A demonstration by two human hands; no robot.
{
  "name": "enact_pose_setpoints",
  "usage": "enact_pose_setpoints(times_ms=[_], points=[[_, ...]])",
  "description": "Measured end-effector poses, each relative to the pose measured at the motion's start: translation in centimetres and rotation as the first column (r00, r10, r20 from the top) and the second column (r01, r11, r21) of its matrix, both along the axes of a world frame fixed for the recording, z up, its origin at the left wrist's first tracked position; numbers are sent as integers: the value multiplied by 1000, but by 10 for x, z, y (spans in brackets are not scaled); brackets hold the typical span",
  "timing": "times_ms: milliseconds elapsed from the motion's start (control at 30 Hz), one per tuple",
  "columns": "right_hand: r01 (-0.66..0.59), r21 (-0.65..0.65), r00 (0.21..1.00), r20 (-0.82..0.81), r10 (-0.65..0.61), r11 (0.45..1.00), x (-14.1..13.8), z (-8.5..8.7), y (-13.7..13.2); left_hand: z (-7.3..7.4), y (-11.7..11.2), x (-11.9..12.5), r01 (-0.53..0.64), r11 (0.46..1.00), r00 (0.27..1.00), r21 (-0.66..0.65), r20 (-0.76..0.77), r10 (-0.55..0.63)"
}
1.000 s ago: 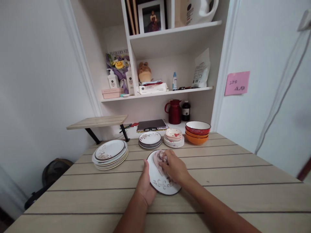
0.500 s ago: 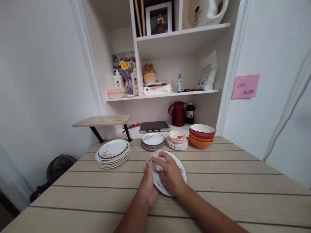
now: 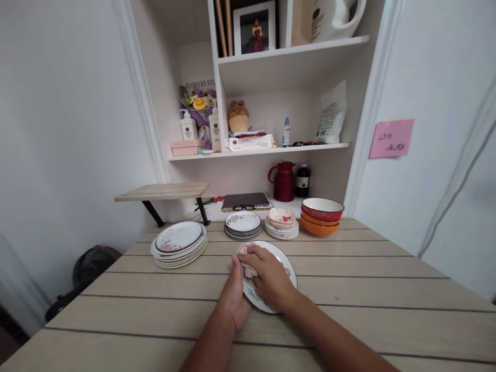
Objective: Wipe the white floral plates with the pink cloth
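A white plate [image 3: 284, 261] with a dark rim and a floral print is tilted a little above or against the table; I cannot tell if it touches the wood. My left hand [image 3: 234, 292] grips its left edge, thumb up along the rim and fingers hidden behind. Bunched in my right hand [image 3: 271, 276] is a pale pink cloth [image 3: 248, 263], pressed on the upper left of the plate's face. Behind the plate stand a stack of small floral plates [image 3: 243, 222] and small white plates [image 3: 282, 233] topped by pinkish heart-print dishes [image 3: 281, 217].
Larger plates [image 3: 179, 240] are stacked at left, by a small raised wooden stand [image 3: 165, 191]. Red and orange bowls [image 3: 322, 217] are nested at right. Farther back are a closed laptop [image 3: 248, 200], glasses [image 3: 244, 207], a red jug [image 3: 284, 182] and a dark bottle [image 3: 303, 181] under shelves.
The cloth and my right fingers have shifted slightly left and down on the plate, closer to my left thumb. The plate stays in my left hand, and the camera view moved a little.
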State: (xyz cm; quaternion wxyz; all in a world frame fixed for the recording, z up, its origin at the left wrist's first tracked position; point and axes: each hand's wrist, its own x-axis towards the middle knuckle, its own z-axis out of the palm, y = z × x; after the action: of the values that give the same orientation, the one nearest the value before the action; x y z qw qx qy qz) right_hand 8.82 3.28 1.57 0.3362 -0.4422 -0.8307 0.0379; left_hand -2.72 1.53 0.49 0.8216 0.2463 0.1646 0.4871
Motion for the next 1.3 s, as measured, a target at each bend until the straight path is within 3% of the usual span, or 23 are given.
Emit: enact_pose_setpoints(times_ms=[167, 333, 400, 467, 567, 667, 867, 1033, 1133, 1300], points=[[247, -116, 964, 130, -232, 962, 23, 14, 5, -8, 6, -3, -4, 999, 999, -38, -52, 2], [365, -224, 893, 359, -271, 904, 52, 23, -11, -20, 13, -6, 0, 997, 996, -74, -93, -7], [333, -277, 869, 462, -179, 901, 57, 26, -20, -21, 14, -7, 12, 996, 995, -91, -101, -21], [213, -341, 880, 474, -28, 915, 55, 29, -28, -20, 13, -7, 9, 994, 992, -106, -123, -22], [14, -394, 936, 328, 126, 919, 42, 29, -33, -15, 11, -7, -6, 994, 990, -108, -138, -9], [-65, -360, 981, 146, 125, 931, 22, 23, -31, -9, 8, -7, 43, 993, 992, -106, -111, -55], [45, -143, 990, 140, -25, 989, 12, 15, -12, -12, 10, -5, 5, 1000, 999, -31, -48, -6], [243, -152, 931, 313, -186, 958, 40, 18, -7, -19, 15, -5, 15, 999, 998, -46, -59, -18], [281, -212, 902, 391, -182, 936, 49, 22, -16, -17, 12, -6, -7, 998, 996, -69, -93, 0], [212, -285, 896, 439, -69, 935, 38, 29, -32, -9, 6, -6, 12, 997, 995, -81, -102, -21]])
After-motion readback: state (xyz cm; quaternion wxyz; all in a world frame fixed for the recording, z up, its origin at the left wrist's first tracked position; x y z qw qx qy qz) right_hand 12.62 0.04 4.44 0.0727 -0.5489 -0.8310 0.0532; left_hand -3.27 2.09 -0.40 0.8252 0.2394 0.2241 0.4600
